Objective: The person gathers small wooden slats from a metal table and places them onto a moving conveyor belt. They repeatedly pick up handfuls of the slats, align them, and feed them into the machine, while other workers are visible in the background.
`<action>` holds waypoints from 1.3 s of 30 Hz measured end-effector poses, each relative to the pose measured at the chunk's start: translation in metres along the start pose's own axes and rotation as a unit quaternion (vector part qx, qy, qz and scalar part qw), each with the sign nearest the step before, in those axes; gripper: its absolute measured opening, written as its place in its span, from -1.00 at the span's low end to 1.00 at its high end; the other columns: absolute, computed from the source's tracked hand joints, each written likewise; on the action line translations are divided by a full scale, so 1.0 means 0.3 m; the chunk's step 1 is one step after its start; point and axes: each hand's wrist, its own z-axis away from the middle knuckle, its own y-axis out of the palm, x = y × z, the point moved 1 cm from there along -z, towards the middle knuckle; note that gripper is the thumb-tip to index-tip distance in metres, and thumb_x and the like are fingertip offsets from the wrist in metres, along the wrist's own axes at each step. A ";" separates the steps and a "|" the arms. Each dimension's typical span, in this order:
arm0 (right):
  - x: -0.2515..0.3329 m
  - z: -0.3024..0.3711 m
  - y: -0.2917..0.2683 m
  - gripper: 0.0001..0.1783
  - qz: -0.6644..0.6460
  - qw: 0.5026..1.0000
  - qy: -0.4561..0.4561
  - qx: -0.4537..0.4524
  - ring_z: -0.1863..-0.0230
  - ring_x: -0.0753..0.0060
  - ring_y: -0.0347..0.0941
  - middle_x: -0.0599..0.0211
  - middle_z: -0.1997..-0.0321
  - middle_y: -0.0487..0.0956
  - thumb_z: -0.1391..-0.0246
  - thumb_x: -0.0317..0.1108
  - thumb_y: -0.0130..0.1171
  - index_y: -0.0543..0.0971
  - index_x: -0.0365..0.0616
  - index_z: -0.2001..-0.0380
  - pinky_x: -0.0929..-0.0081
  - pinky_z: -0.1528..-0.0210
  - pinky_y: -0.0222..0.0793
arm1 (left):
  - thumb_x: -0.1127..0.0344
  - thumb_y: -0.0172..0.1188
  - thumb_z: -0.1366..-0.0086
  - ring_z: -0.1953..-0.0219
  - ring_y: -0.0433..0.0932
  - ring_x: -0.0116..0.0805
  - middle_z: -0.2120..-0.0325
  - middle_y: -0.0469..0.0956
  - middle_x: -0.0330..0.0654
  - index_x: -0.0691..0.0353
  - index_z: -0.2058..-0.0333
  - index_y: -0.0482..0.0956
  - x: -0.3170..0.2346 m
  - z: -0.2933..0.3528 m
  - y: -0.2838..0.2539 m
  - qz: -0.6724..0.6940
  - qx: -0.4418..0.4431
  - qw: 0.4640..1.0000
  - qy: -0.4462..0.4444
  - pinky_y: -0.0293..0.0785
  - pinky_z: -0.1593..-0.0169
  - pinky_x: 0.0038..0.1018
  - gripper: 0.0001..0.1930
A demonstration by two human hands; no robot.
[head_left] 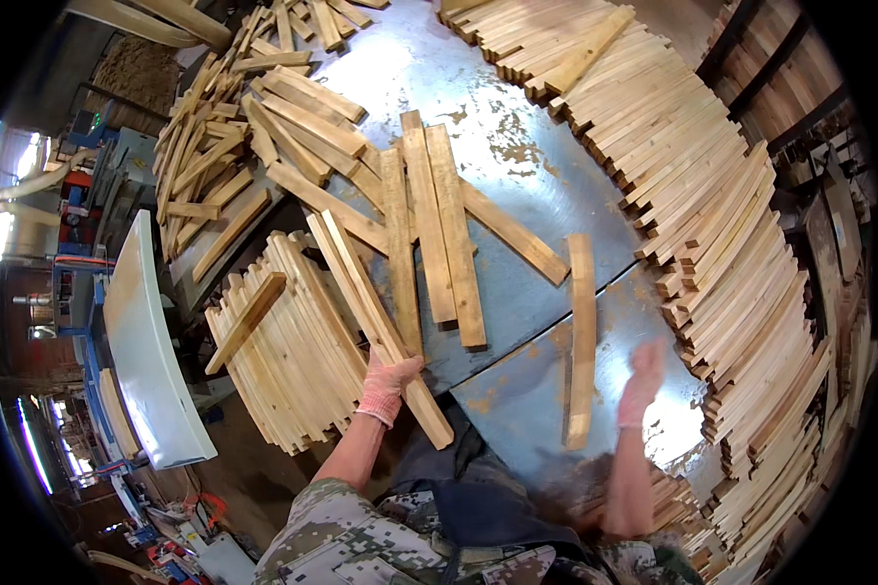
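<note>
My left hand point(390, 385), in a pinkish-white glove, is closed around light wooden strips point(425, 411); two seem to lie side by side, slanting up and away. Below them to the left is a row of closely packed strips point(293, 361), with one loose strip point(247, 322) lying across it. My right hand point(642, 380), gloved alike, is raised over the right part of the metal table and smeared by motion, so its fingers cannot be made out. Nearest to it, a single strip point(580, 341) lies lengthwise on the table. Several more strips point(454, 234) lie beyond my left hand.
The metal table point(517, 361) has a seam across it and worn patches. Along its right side runs a long, dense stack of strips point(722, 263), with one strip point(590, 49) on top. A jumbled pile point(210, 161) covers the far left. A pale panel point(151, 361) stands left.
</note>
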 end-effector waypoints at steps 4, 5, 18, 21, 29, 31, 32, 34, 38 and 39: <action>-0.162 0.420 0.234 -0.10 0.271 0.888 -0.020 0.372 -0.37 0.11 0.52 -0.11 -0.53 0.44 -0.38 -0.07 0.30 0.18 -0.17 -0.61 0.15 -0.49 0.34 | 0.59 0.55 -0.06 0.28 0.68 -0.27 0.24 0.66 -0.15 0.27 -0.04 0.49 0.037 0.001 -0.014 0.014 0.021 1.000 -0.011 0.66 0.22 -0.34 -0.42; -0.115 0.547 0.309 -0.02 0.292 0.859 0.002 0.422 -0.37 0.08 0.53 -0.14 -0.54 0.41 -0.31 -0.03 0.35 0.14 -0.12 -0.63 0.13 -0.48 0.35 | 0.57 0.57 -0.04 0.27 0.68 -0.27 0.26 0.66 -0.15 0.26 -0.03 0.51 0.055 0.027 0.000 0.028 0.033 0.999 -0.016 0.64 0.22 -0.34 -0.42; 0.062 1.260 0.547 0.20 0.519 0.641 -0.108 0.555 -0.37 -0.28 0.48 -0.22 -0.48 0.40 -0.24 0.05 0.36 -0.14 -0.02 -0.68 -0.03 -0.42 0.41 | 0.26 0.46 -0.33 0.22 0.66 -0.24 0.19 0.70 -0.07 0.33 -0.01 0.54 -0.046 0.275 -0.300 -0.115 0.003 0.987 0.109 0.65 0.10 -0.27 -0.60; -0.024 1.326 0.545 0.16 0.447 0.690 -0.109 0.558 -0.43 -0.17 0.47 -0.19 -0.54 0.38 -0.29 0.11 0.35 -0.08 -0.04 -0.69 0.08 -0.46 0.37 | 0.11 0.50 -0.24 0.23 0.70 -0.02 0.25 0.71 0.04 0.34 -0.04 0.55 -0.166 0.152 -0.591 -0.460 -0.037 0.871 0.169 0.67 0.06 -0.16 -0.47; -0.116 1.172 0.297 -0.03 0.398 0.771 0.076 0.491 -0.38 0.10 0.54 -0.06 -0.50 0.49 -0.38 0.03 0.30 0.11 -0.07 -0.66 0.26 -0.44 0.38 | 0.31 0.33 -0.32 -0.24 0.57 -0.02 -0.15 0.60 0.01 0.23 -0.29 0.53 -0.245 -0.402 -1.452 -0.766 -0.153 0.594 0.194 0.49 -0.36 -0.29 -0.44; -0.117 1.098 0.235 -0.05 0.419 0.794 0.094 0.430 -0.43 0.08 0.51 -0.04 -0.50 0.49 -0.40 0.08 0.25 0.13 -0.07 -0.65 0.28 -0.48 0.32 | 0.28 0.30 -0.38 -0.18 0.64 -0.03 -0.15 0.65 0.00 0.20 -0.32 0.53 -0.249 -0.443 -1.414 -0.808 -0.177 0.544 0.143 0.57 -0.26 -0.29 -0.45; -0.118 1.067 0.213 -0.05 0.419 0.795 0.111 0.423 -0.48 0.04 0.45 -0.03 -0.52 0.48 -0.41 0.12 0.22 0.13 -0.05 -0.65 0.28 -0.51 0.27 | 0.29 0.24 -0.44 -0.20 0.64 -0.04 -0.20 0.64 0.00 0.18 -0.36 0.51 -0.249 -0.445 -1.418 -0.839 -0.195 0.503 0.074 0.58 -0.25 -0.27 -0.47; -0.115 0.998 0.192 -0.06 0.435 0.798 0.142 0.393 -0.51 0.03 0.41 -0.04 -0.53 0.46 -0.40 0.13 0.22 0.14 -0.05 -0.65 0.27 -0.52 0.27 | 0.21 0.10 -0.56 -0.41 0.48 -0.07 -0.41 0.46 -0.09 0.03 -0.43 0.46 -0.268 -0.337 -1.215 -0.776 -0.223 0.589 -0.030 0.53 -0.35 -0.20 -0.49; -0.110 0.883 0.228 -0.08 0.424 0.802 0.150 0.393 -0.53 -0.03 0.38 -0.06 -0.55 0.43 -0.41 0.14 0.20 0.18 -0.05 -0.63 0.24 -0.52 0.27 | 0.34 0.12 -0.50 -0.39 0.48 -0.05 -0.39 0.45 -0.05 0.02 -0.44 0.42 -0.313 -0.269 -1.058 -0.740 -0.292 0.600 -0.087 0.49 -0.38 -0.17 -0.45; -0.110 0.854 0.235 -0.09 0.411 0.809 0.154 0.392 -0.53 -0.04 0.38 -0.06 -0.55 0.43 -0.42 0.15 0.19 0.18 -0.05 -0.63 0.24 -0.52 0.27 | 0.37 0.13 -0.48 -0.37 0.49 -0.03 -0.37 0.47 -0.03 0.06 -0.43 0.42 -0.357 -0.188 -0.963 -0.724 -0.299 0.618 -0.070 0.48 -0.37 -0.16 -0.45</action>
